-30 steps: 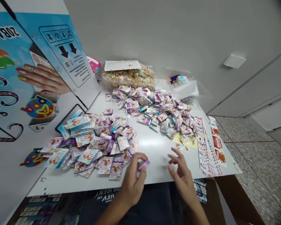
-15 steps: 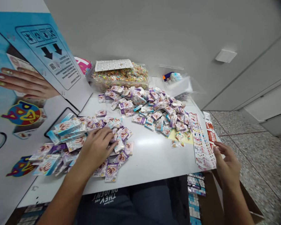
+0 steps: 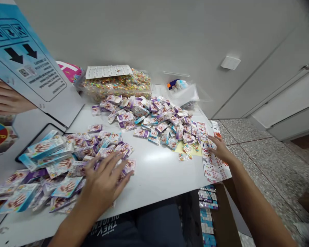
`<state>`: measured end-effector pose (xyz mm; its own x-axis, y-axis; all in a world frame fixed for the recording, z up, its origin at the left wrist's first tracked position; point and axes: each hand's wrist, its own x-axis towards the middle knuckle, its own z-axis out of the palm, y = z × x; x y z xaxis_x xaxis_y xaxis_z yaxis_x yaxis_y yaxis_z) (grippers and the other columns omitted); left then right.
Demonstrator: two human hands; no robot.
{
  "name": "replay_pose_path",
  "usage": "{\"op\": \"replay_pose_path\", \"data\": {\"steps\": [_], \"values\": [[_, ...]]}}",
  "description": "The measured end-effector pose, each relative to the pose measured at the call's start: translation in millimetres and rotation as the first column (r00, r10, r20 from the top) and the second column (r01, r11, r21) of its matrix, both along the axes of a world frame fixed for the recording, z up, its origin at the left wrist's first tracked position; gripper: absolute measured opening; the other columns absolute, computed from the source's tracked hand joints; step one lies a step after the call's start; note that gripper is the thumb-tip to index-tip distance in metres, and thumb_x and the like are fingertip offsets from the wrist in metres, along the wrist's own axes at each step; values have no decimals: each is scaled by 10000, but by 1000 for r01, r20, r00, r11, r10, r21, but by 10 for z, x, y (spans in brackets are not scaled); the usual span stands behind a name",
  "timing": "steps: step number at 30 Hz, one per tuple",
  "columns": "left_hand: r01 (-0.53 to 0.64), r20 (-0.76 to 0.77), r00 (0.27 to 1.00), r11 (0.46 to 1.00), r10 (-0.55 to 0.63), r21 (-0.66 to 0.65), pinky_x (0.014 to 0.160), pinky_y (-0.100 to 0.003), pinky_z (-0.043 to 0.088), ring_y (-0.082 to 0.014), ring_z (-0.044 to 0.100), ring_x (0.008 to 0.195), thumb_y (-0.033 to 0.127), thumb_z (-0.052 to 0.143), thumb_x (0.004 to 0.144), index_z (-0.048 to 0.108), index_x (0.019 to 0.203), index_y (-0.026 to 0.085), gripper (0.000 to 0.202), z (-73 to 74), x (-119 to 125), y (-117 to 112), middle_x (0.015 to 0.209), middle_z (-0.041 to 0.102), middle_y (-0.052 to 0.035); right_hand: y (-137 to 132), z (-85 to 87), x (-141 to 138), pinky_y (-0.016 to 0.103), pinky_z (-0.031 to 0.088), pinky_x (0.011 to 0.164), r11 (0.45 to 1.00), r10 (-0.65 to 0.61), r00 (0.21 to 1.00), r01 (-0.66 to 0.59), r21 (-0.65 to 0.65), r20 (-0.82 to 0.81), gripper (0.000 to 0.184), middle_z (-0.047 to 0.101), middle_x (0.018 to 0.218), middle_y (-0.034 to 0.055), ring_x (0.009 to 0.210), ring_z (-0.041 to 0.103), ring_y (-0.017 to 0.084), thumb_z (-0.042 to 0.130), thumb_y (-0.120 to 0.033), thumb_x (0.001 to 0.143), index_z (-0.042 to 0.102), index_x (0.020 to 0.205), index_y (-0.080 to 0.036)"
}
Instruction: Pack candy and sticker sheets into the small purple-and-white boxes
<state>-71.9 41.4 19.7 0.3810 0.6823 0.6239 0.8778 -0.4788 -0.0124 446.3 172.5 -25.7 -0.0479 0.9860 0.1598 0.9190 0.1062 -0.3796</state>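
I see left hand [image 3: 104, 180] splayed flat, gripping nothing, on near packet pile [image 3: 67, 164] at surface [image 3: 157, 171] left | right hand [image 3: 219, 148] loosely open, resting on sticker sheets [image 3: 211, 166] at right edge | packets look light, slick: pinch edges; sheets floppy

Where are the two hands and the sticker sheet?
Left hand [image 3: 104, 180]: head view, back of the hand.
Right hand [image 3: 219, 150]: head view, back of the hand.
Sticker sheet [image 3: 211, 167]: head view, near half.
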Motion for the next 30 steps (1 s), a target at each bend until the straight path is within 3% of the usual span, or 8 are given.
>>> {"op": "replay_pose_path", "data": {"steps": [8,11,15,18,21,24,28,30], "values": [[368,337,899,900,-280,-235,951,-404,435,-264,682,1058,147,626,879,660,1063,209,197,-309,805,-543,1056,752,-79,183,41,59,428,469,893,1000,-20,1000,20,-2,-10,177,696,776,88,899,613,280,715,-358,763,706,674,-205],[476,491,821,824,-290,-308,900,-392,502,-269,685,1030,153,626,864,668,1052,233,209,-488,1031,-680,1043,748,-84,9,227,31,475,465,936,984,-104,994,109,142,-43,214,730,890,120,957,624,299,616,-378,829,685,719,-208],[444,749,660,832,-52,-333,952,-439,539,-293,652,1119,170,628,861,568,1277,275,434,-649,1316,-794,1155,703,-110,-699,567,-355,406,538,792,950,-123,986,149,274,-110,227,746,904,95,834,679,260,548,-392,903,692,944,-220],[406,829,540,820,141,-404,980,-485,522,-320,619,1164,292,698,850,458,1411,266,611,-629,1535,-820,1308,630,-157,-1407,750,-933,349,573,718,973,190,963,-158,169,-191,179,779,937,52,827,726,242,588,-311,944,710,1070,-279],[604,844,473,606,251,-518,898,-422,530,-284,655,987,423,608,931,671,1140,221,297,-524,1686,-804,1104,713,-130,-1892,782,-1485,358,606,805,870,490,843,-461,173,-219,467,784,1102,32,962,745,233,542,-123,936,612,1344,-341],[747,796,267,406,543,-527,713,-333,525,-221,626,745,598,537,938,694,832,192,448,-462,1704,-805,777,696,-72,-2071,634,-1790,493,573,955,786,606,772,-543,297,-192,687,736,1272,79,1128,711,282,479,-62,901,421,1543,-301],[764,626,-118,473,771,-438,808,-336,554,-248,659,884,774,639,769,700,864,204,580,-504,1581,-807,875,713,-67,-2149,271,-1890,569,544,1007,703,695,713,-648,293,-93,779,692,1343,119,1194,684,348,648,-275,893,325,1601,-253],[749,618,-165,505,769,-429,811,-309,547,-224,647,870,754,665,763,682,839,203,557,-526,1531,-779,841,688,-51,-2205,100,-1923,593,521,1033,683,720,687,-677,275,-99,792,701,1334,112,1190,682,361,712,-374,872,368,1578,-270]]}}
